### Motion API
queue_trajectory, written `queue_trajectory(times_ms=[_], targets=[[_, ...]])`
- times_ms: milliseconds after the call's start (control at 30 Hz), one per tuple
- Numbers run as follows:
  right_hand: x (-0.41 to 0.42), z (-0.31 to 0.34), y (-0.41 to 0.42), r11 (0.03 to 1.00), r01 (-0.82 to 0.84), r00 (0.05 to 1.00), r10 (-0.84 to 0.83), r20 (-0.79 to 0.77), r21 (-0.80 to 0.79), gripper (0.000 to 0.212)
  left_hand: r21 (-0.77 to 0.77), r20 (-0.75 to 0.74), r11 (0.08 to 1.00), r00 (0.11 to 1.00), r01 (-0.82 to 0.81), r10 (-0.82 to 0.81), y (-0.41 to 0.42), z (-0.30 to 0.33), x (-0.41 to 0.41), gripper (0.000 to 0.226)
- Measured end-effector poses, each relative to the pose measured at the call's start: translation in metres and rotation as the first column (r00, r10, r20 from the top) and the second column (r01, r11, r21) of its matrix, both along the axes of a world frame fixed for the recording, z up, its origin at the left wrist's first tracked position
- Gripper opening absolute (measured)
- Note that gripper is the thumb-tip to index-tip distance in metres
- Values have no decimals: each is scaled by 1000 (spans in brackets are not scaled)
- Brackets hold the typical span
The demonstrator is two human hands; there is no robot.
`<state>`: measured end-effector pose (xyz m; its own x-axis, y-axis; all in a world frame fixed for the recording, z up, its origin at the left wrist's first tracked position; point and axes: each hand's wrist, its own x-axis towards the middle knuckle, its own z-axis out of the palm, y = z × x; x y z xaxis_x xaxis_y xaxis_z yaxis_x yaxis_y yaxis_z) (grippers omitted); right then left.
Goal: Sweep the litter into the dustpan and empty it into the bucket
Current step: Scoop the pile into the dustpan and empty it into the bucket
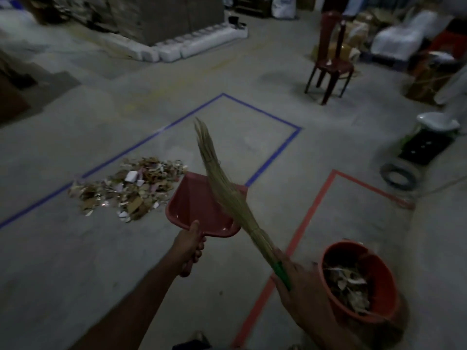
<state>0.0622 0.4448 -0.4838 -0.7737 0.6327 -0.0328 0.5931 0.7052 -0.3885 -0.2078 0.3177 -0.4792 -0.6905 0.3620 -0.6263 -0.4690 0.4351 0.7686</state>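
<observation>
Storeroom: stacked sacks [177,50], taped concrete floor [75,261].

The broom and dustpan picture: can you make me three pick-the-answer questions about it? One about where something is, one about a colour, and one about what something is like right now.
1. Where is the litter pile?
A. left of the dustpan
B. on the chair
C. inside the bucket

2. What colour is the tape outline around the pile?
A. yellow
B. blue
C. white

3. How is the dustpan right now?
A. full of litter
B. lying upside down
C. empty, held by its handle

Answers:
1 A, the pile lies on the floor beside the pan's left edge.
2 B, blue lines frame that floor patch.
3 C, the left hand grips the handle and the pan's inside is bare, while the right hand holds the broom.
</observation>
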Motion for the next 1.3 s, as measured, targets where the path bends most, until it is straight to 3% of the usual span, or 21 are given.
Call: queue_trajectory(times_ms=[300, 600, 867, 1300], targets=[[-142, -8, -69, 980, -200, 980, 200, -2, -18, 67, 2, 72, 961, 958, -277, 276, -136, -1, -98, 55], [-253, -18, -79, 927, -368, 928, 371, 25, -74, 63, -24, 113, 889, 883, -457, 456, -213, -24, -155, 56], [-364, -46, -63, 872, -468, 878, 477, 38, -140, 66, -61, 103, 838, 832, -542, 546, -211, -42, -234, 55], [-557, -71, 17, 871, -429, 875, 467, 131, -240, 63, -158, 60, 739, 740, -655, 670, -177, -53, -406, 56]])
